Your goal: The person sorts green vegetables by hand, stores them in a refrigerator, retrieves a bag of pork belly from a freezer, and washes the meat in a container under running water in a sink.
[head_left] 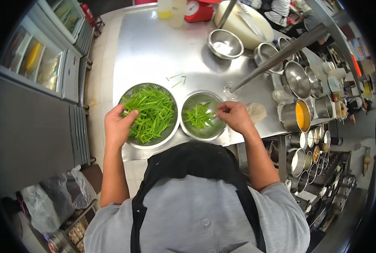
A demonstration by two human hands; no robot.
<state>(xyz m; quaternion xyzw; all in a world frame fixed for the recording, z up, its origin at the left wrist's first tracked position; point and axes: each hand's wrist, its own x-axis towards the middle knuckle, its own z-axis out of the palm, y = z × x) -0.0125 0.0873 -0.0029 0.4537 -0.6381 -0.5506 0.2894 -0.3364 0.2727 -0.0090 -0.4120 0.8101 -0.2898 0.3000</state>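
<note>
A perforated metal colander (176, 126) is heaped with cut green stalks (152, 116). My left hand (119, 125) is at its left side, thumb over the stalks and fingers curled around some of them, the fingertips partly hidden. Close beside it on the right stands a metal bowl (192, 137) with a smaller pile of cut greens (199, 117) inside. Over this bowl's right rim, my right hand (234, 115) has thumb and fingers pinched together. Whatever is between those fingertips is too small to make out.
Loose green bits (177, 80) lie on the steel table (154, 46) beyond the colander. An empty metal bowl (226, 44), a large cream tub (249, 31) and a red scale (198, 10) stand farther back. A metal post (276, 59) rises at the right, near several pots and bowls.
</note>
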